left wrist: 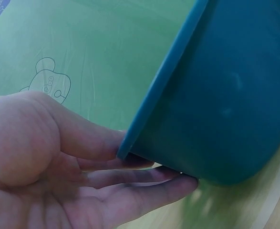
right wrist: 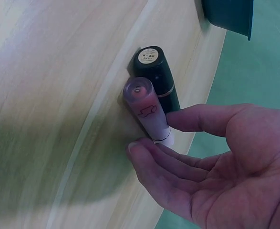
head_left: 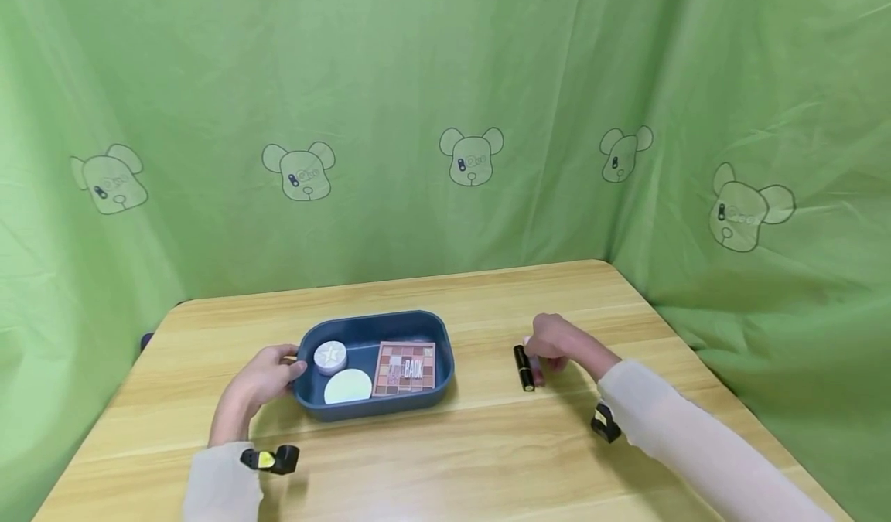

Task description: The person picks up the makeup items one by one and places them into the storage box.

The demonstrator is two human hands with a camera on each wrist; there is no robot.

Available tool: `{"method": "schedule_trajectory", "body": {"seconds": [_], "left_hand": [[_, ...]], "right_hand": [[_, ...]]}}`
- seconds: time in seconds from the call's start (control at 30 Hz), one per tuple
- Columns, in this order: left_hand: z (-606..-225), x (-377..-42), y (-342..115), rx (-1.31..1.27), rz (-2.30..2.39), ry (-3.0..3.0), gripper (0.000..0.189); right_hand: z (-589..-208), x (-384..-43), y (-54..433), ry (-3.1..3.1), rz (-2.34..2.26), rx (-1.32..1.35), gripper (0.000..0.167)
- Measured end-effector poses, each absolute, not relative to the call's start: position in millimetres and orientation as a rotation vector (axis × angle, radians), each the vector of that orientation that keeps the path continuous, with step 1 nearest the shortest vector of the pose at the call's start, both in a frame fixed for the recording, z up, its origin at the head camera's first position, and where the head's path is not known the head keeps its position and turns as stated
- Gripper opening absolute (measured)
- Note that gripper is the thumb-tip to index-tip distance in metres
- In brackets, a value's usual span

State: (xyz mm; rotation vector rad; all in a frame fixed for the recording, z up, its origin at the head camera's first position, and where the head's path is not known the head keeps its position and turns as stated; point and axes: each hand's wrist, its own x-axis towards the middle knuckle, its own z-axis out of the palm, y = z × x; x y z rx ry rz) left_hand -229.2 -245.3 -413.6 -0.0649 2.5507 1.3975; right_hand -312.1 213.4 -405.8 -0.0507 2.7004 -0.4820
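My left hand (head_left: 267, 373) grips the left end of a dark blue plastic bin (head_left: 379, 408). In the left wrist view the thumb lies at the rim and the fingers reach along the outer wall. Inside the bin are a round jar with a star lid (head_left: 330, 356), a flat white disc (head_left: 348, 387) and an eyeshadow palette (head_left: 405, 369). To the right, my right hand (head_left: 553, 342) pinches a pink lip gloss tube (right wrist: 151, 112) between thumb and fingers. Close beside the tube lies a black lipstick (head_left: 524, 368), its labelled end (right wrist: 148, 56) facing the right wrist camera.
A light wood table (head_left: 418, 468) carries everything. Green curtains (head_left: 390, 220) printed with bear faces hang behind it and along its right side. Dark wrist straps with small devices (head_left: 271, 460) sit over both pale sleeves (head_left: 703, 445).
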Motion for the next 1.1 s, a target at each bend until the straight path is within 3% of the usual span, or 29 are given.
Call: {"method": "schedule_trajectory", "body": {"seconds": [1.1], "left_hand": [[-414.6, -230.8, -246.2, -0.057, 1.385, 2.558, 0.043]], "right_hand": [[-414.5, -312.4, 213.1, 2.645, -0.629, -0.032, 0.017]]}}
